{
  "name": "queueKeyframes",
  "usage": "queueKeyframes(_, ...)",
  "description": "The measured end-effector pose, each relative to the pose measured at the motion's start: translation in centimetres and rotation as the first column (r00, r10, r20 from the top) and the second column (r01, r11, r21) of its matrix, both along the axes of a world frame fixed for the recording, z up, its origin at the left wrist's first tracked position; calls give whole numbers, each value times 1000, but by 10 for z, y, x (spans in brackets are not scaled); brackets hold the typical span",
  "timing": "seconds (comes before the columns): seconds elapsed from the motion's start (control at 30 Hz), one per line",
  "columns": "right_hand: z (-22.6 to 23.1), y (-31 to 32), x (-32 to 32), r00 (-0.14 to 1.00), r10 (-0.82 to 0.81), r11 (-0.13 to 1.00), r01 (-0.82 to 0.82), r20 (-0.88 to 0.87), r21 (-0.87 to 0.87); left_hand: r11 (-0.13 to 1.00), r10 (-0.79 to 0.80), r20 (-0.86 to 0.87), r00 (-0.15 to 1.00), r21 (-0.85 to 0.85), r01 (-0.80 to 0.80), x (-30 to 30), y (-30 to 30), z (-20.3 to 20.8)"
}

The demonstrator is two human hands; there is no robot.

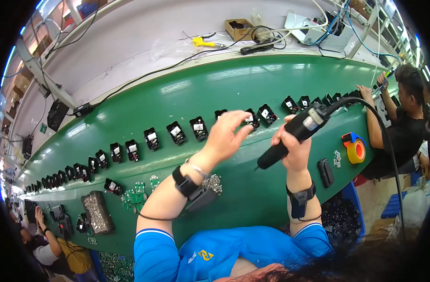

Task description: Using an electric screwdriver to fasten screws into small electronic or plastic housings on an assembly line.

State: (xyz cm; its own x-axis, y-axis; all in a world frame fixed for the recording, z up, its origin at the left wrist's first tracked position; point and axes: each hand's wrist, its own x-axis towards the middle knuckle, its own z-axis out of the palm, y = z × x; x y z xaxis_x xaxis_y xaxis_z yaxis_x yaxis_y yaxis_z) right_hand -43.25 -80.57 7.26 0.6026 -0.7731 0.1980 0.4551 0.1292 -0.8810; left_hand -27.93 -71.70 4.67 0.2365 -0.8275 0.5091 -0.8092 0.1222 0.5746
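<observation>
While our right hand (294,146) is wrapped tight around a black power screwdriver (295,131), its tip points down and to the left, just above the green belt (243,84). Its body looks hard and smooth, like plastic, and a thick black cord runs off its top end. Our left hand (226,136) is a little farther out, with its fingers curled loosely, reaching toward a small black part (250,120) in the row on the belt. We cannot tell if the fingers really pinch it or only touch it.

We think we are picking or steadying one part so the tool can work on it. The next move seems to need the tip lined up right on that part.

Close to us lies a heap of tiny shiny screws (211,183). To the right sit a flat black piece (325,172) and an orange tape roll (355,148). Farther off, the boxy little parts with white labels run along the smooth belt. Beyond it is a pale shelf with a yellow tool (202,42) and a cardboard box (238,28).
</observation>
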Motion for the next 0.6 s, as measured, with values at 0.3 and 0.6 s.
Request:
queueKeyframes(0.3, -6, 84, 9, 963, -75, 957, -3, -258, -291, 948, -5, -308, 951, -305, -94, -74, 60, 51)
queueKeyframes(0.6, -1, 119, 2, 976, 35, 968, -87, -216, -234, 849, 70, -248, 966, -494, -188, -83, 91, 55)
